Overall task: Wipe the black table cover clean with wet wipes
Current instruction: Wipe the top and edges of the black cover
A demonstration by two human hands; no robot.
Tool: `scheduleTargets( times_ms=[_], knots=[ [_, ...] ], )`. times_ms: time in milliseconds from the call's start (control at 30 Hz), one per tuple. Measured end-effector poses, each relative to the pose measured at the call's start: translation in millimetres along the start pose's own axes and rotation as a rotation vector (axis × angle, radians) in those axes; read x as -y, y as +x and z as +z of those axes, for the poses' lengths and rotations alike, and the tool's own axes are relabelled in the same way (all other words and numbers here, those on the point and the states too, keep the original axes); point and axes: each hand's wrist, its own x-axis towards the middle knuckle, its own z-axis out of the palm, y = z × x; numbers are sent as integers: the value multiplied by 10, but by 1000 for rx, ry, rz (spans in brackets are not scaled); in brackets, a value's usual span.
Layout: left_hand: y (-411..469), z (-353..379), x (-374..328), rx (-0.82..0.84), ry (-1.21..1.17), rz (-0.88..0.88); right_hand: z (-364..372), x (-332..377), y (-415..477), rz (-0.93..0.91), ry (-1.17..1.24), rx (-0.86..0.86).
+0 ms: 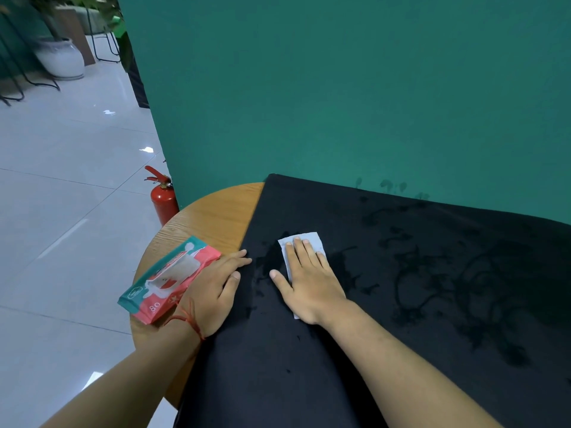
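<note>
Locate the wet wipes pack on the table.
Head view, lower left: the wipes pack lies on bare wood of the round table, just left of the black cover, with the left hand against its right side.

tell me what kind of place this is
Probably a café or office lounge, not a home: a red fire extinguisher on the glossy tiled floor, plus metal-legged chairs and a large potted plant farther back.
</note>
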Motion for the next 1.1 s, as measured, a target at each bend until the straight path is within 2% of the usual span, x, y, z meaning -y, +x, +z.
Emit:
scheduleTargets(
  times_ms=[367, 733, 1100],
  knots=[
    [5, 25, 10, -24, 5, -6, -77, -82, 488, -35, 18, -15],
    [-2, 25, -18, -50, 10, -15, -175, -139, 1377, -13, 27, -47],
    [44, -12, -39, -7, 61, -28, -345, -144, 2262, 11, 11, -29]
  ],
)
